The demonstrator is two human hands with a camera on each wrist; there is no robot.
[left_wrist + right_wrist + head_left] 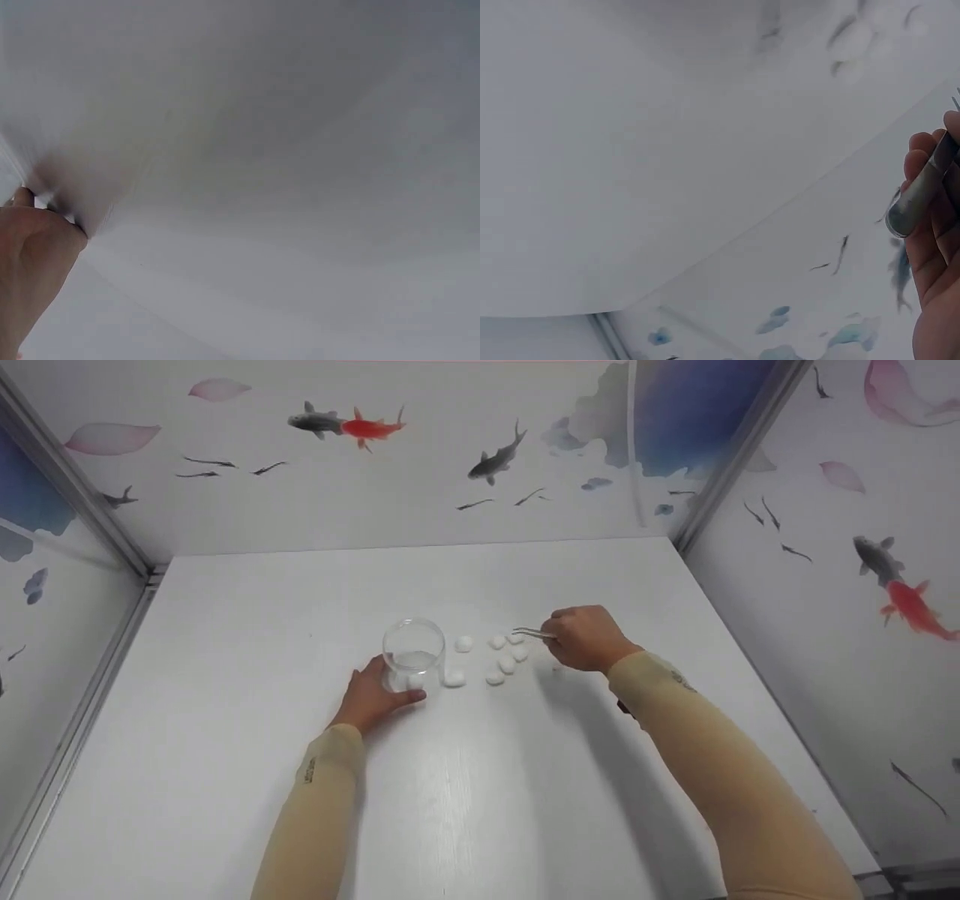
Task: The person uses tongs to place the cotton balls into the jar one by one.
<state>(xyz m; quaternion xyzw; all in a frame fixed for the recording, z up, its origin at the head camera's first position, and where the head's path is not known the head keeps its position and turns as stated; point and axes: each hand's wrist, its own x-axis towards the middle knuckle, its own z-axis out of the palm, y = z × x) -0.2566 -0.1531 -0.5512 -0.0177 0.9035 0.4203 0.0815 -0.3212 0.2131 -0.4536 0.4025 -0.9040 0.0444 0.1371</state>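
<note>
My left hand [373, 694] grips a clear round jar [414, 639] standing on the white table, fingers behind its left side and thumb at its front. A white lump shows through the jar's lower wall. With my right hand [592, 637] I hold metal tweezers [531, 632], their tips pointing left above the cotton balls [507, 664]. In the right wrist view the rounded end of the tweezers [915, 202] lies across my fingers. One cotton ball [454, 678] lies right beside the jar and another [464, 643] sits farther back.
White panels with printed fish and petals, such as the back panel [420, 510], wall in the table [420, 810] at the back and both sides. Metal frame posts [120, 517] stand at the corners. Beige sleeves [322, 802] cover both forearms.
</note>
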